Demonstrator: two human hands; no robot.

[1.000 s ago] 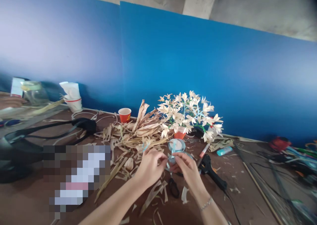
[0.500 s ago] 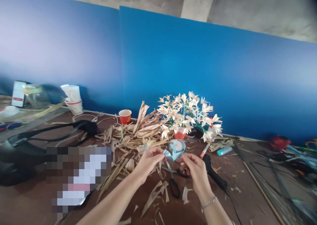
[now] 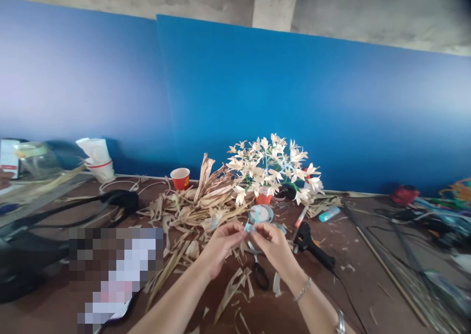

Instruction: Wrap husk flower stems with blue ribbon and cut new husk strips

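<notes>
A light-blue ribbon (image 3: 250, 227) is pinched between my two hands, close above the brown table. My left hand (image 3: 225, 243) grips it from the left, thumb and fingertips pressed together. From the right, my right hand (image 3: 270, 243) holds the same ribbon, its fingertips nearly meeting the left ones. Just beyond them lies a ribbon roll (image 3: 265, 213), partly covered by the ribbon. Below the hands are scissors (image 3: 261, 276), their blades partly hidden by my right hand. Behind the roll, white husk flowers (image 3: 272, 169) stand in a red paper cup (image 3: 263, 196).
Dry corn husks (image 3: 195, 201) are heaped left of the flowers, near another red paper cup (image 3: 180, 178). A black glue gun (image 3: 316, 250) with a cord lies to the right, by a light-blue tube (image 3: 329, 214). Cables and a black strap (image 3: 125, 201) lie at the left.
My hands have drawn together, and the ribbon that stretched between them is now bunched at the fingertips. The view has turned slightly to the right.
</notes>
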